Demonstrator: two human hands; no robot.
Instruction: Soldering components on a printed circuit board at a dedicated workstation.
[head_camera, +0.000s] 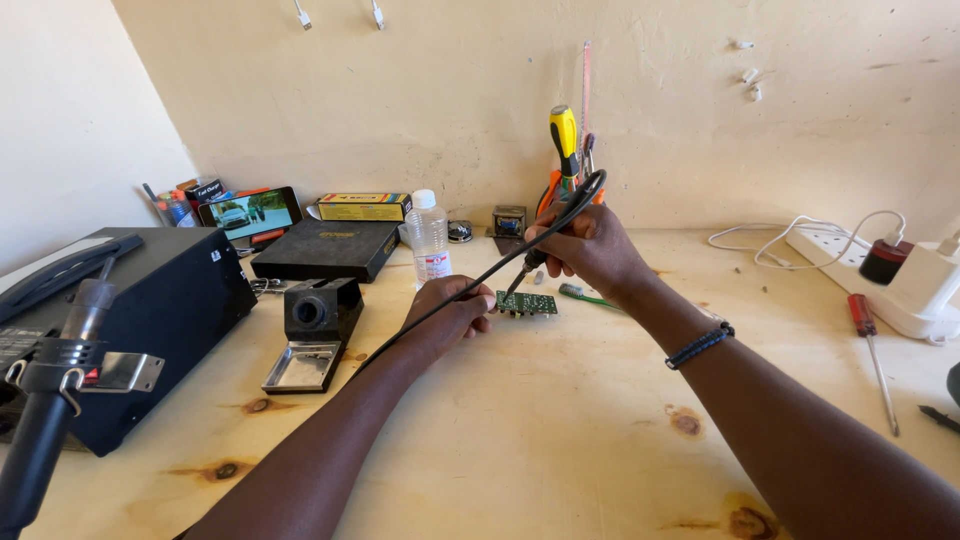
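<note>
Pale plywood bench (560, 430) against cream wall; left hand (450, 315) pinches circuit board (527, 303), right hand (590, 245) grips soldering iron (530, 262).

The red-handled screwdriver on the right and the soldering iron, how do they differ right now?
The red-handled screwdriver lies flat and untouched on the table; the soldering iron is gripped by the right hand, tilted, tip down at the circuit board. The iron trails a black cord; the screwdriver has none.
</note>
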